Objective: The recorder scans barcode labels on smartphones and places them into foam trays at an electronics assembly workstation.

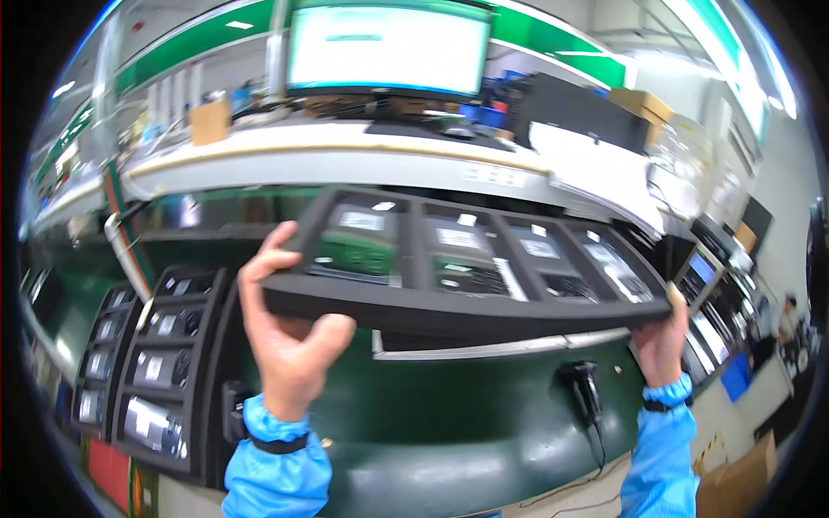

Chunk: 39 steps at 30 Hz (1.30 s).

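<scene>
Between my two hands I hold up a black foam tray [466, 308] above the green bench, tilted so its compartments face me. Each compartment holds a dark, flat device in shiny clear wrap with white labels, such as the wrapped device [358, 237] at the tray's left. My left hand [289, 337] grips the left end, fingers around the side and thumb near the front edge. At the right end my right hand [663, 337] holds the corner, its fingers partly hidden under the tray. Below the tray, a black handheld scanner [583, 388] lies on the bench with its cable trailing.
Two similar filled trays, a black foam tray [164, 345] and another tray [102, 358], lie at the left. Behind is a raised shelf [345, 160] with a monitor [387, 52], a mouse [458, 129] and papers [596, 168]. A cardboard box [738, 475] stands at the lower right.
</scene>
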Motion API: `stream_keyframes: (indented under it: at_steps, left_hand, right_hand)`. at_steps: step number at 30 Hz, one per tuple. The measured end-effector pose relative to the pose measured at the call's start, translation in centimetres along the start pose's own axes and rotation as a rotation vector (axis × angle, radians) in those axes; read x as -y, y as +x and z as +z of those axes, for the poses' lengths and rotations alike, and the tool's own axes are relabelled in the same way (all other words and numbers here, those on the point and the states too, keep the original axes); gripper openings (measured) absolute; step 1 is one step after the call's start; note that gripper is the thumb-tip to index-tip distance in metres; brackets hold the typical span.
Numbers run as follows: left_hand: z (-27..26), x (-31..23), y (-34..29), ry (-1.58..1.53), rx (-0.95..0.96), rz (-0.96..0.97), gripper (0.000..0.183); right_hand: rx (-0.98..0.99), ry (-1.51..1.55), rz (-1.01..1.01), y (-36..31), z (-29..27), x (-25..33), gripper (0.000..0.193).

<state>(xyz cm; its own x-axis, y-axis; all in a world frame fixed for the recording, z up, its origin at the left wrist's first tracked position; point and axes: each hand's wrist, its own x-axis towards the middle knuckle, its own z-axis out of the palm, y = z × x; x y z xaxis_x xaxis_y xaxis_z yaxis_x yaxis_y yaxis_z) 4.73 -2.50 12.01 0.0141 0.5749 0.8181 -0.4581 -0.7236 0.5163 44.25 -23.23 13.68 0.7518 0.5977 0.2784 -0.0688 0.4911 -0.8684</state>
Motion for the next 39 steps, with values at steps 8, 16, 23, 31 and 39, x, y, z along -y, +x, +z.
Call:
stream_keyframes:
  at_steps: [8, 16, 23, 31, 39]
  left_hand:
    - [0.3, 3.0, 1.9, -0.071, -0.027, -0.039, 0.073]
    - [1.7, 7.8, 2.0, -0.232, -0.095, -0.177, 0.070]
    - [4.7, 13.0, 5.9, -0.111, -0.018, -0.194, 0.065]
    - [4.9, 15.4, 7.5, 0.441, 0.001, -0.170, 0.083]
    - [-1.8, 20.4, 9.4, 0.147, -0.018, -0.481, 0.073]
  right_hand:
    - [0.085, -0.059, -0.008, 0.5, -0.1, -0.2, 0.043]
    - [0.149, -0.001, 0.010, 3.1, -1.3, -2.2, 0.040]
    - [-0.037, -0.293, -0.232, 12.9, -2.5, -5.4, 0.051]
    - [-0.501, -0.658, -0.717, 20.3, -1.1, -8.6, 0.063]
    - [-0.023, -0.271, -0.545, 19.3, -2.8, -10.1, 0.073]
